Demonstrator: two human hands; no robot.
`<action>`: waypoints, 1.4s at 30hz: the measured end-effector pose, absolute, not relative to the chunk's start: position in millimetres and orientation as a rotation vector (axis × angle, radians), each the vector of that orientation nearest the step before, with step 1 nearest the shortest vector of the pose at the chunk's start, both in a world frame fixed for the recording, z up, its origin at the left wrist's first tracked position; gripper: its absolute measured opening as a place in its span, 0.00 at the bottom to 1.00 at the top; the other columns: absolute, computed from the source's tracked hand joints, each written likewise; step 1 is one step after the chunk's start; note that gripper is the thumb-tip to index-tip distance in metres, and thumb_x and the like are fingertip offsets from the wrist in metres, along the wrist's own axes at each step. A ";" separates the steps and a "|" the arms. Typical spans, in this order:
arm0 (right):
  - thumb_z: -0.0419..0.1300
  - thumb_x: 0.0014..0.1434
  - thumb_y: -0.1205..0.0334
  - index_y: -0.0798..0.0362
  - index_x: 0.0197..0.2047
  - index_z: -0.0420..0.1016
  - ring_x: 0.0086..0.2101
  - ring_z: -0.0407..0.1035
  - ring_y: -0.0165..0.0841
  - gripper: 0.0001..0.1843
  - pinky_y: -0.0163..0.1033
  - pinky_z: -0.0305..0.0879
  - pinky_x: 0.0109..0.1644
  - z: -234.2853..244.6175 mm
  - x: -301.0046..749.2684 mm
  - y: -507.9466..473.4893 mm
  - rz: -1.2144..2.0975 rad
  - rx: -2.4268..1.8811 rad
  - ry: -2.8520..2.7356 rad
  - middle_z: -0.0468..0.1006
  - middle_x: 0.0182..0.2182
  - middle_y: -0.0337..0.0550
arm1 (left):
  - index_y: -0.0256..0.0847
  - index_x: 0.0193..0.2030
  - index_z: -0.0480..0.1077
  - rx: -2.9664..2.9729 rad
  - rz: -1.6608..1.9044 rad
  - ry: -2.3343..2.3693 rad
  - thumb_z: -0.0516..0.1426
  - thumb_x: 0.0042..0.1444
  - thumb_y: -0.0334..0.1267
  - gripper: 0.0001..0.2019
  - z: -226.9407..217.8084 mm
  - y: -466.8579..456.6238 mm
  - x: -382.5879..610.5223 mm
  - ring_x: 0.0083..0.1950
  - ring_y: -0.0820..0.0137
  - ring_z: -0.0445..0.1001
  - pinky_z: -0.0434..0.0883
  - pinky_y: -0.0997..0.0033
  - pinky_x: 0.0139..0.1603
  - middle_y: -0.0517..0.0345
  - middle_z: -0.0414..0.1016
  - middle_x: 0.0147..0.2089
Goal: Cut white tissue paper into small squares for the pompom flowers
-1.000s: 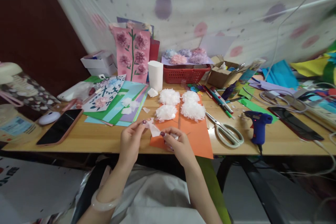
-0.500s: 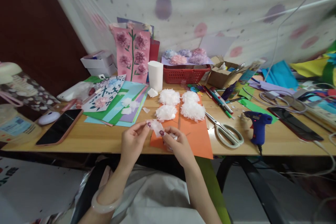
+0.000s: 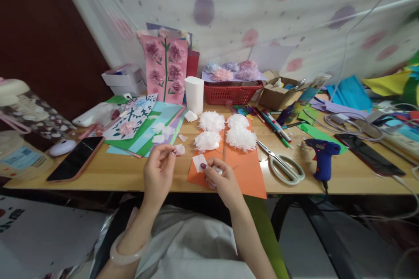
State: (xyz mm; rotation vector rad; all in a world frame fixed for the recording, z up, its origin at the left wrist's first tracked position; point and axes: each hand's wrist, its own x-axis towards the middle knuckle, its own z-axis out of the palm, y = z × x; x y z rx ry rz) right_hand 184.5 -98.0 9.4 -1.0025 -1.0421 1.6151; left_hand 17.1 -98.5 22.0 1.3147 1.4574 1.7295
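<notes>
Between the thumb and finger of my left hand [image 3: 159, 172] is a small square of white tissue paper [image 3: 180, 149]. My right hand [image 3: 222, 181] is closed on more white tissue squares [image 3: 198, 162], one of them sticking out past the thumb. The orange paper sheet [image 3: 248, 170] lies below and beyond my right hand. Several fluffy white tissue flowers [image 3: 241, 138] sit on its far part in two columns. Loose white tissue pieces [image 3: 159, 138] rest on the coloured papers [image 3: 137, 141] to the left.
Scissors [image 3: 286, 169] and a blue glue gun [image 3: 321, 157] lie to the right. Markers [image 3: 275, 126], a red basket [image 3: 229, 93] and a white paper roll [image 3: 194, 96] stand farther back. Phones lie at the left [image 3: 77, 157] and right [image 3: 369, 154]. A bottle [image 3: 21, 157] stands at far left.
My left hand has moved left, away from my right hand, with one tissue square. The two hands were together at the tissue before. My right hand has hardly moved.
</notes>
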 end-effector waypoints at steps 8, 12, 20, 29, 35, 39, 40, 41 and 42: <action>0.69 0.51 0.46 0.53 0.28 0.71 0.18 0.46 0.22 0.19 0.31 0.42 0.21 8.1 184.6 -98.3 1.605 -0.992 -1.050 0.60 0.16 0.28 | 0.46 0.35 0.82 1.799 1.483 1.376 0.54 0.57 0.28 0.14 26.2 -111.9 35.6 0.42 0.65 0.82 0.75 0.70 0.45 0.57 0.85 0.38; 0.67 0.53 0.43 0.53 0.29 0.73 0.18 0.47 0.22 0.20 0.32 0.43 0.21 9.4 184.3 -98.0 1.620 -0.942 -1.044 0.63 0.17 0.31 | 0.44 0.45 0.81 1.893 1.410 1.377 0.55 0.58 0.28 0.15 26.6 -114.4 37.4 0.47 0.63 0.82 0.76 0.67 0.50 0.53 0.85 0.45; 0.61 0.58 0.40 0.55 0.30 0.76 0.17 0.48 0.22 0.24 0.33 0.44 0.21 9.1 185.0 -97.3 1.641 -0.873 -1.048 0.67 0.19 0.34 | 0.45 0.34 0.78 1.821 1.415 1.458 0.60 0.56 0.33 0.04 27.7 -115.1 36.6 0.38 0.63 0.83 0.76 0.69 0.42 0.57 0.85 0.35; 0.63 0.58 0.47 0.53 0.23 0.69 0.18 0.47 0.22 0.21 0.34 0.43 0.23 4.4 187.4 -98.3 1.614 -0.856 -1.105 0.63 0.18 0.32 | 0.45 0.31 0.73 1.804 1.422 1.456 0.61 0.55 0.34 0.03 27.7 -114.5 34.9 0.30 0.68 0.79 0.75 0.72 0.39 0.61 0.81 0.30; 0.61 0.55 0.52 0.53 0.24 0.70 0.18 0.47 0.23 0.14 0.33 0.43 0.22 5.8 186.3 -98.0 1.620 -0.882 -1.082 0.63 0.17 0.31 | 0.45 0.30 0.72 1.814 1.398 1.448 0.61 0.55 0.34 0.04 28.0 -115.7 33.9 0.30 0.69 0.79 0.72 0.76 0.32 0.61 0.80 0.29; 0.62 0.51 0.53 0.53 0.28 0.73 0.18 0.47 0.23 0.11 0.33 0.43 0.22 10.2 185.0 -98.3 1.618 -0.930 -1.051 0.64 0.17 0.31 | 0.45 0.33 0.73 1.820 1.379 1.437 0.62 0.54 0.34 0.02 27.0 -116.9 33.1 0.33 0.68 0.80 0.74 0.75 0.35 0.60 0.81 0.32; 0.63 0.51 0.53 0.53 0.28 0.73 0.18 0.47 0.23 0.11 0.33 0.43 0.22 11.2 184.9 -98.5 1.616 -0.942 -1.052 0.63 0.17 0.30 | 0.45 0.35 0.74 1.811 1.370 1.426 0.62 0.54 0.34 0.02 26.7 -117.0 33.4 0.35 0.67 0.81 0.74 0.74 0.38 0.59 0.82 0.34; 0.63 0.50 0.53 0.53 0.29 0.74 0.18 0.47 0.23 0.11 0.32 0.43 0.22 12.1 185.0 -98.8 1.612 -0.953 -1.054 0.62 0.16 0.30 | 0.45 0.37 0.74 1.790 1.359 1.413 0.62 0.53 0.34 0.04 26.4 -117.0 34.0 0.37 0.66 0.82 0.75 0.73 0.40 0.58 0.83 0.36; 0.64 0.50 0.54 0.53 0.29 0.74 0.18 0.48 0.23 0.11 0.32 0.43 0.22 12.9 185.0 -99.1 1.608 -0.964 -1.059 0.62 0.16 0.30 | 0.44 0.38 0.75 1.750 1.348 1.399 0.63 0.52 0.34 0.06 26.2 -116.8 35.0 0.39 0.65 0.82 0.75 0.72 0.42 0.57 0.84 0.38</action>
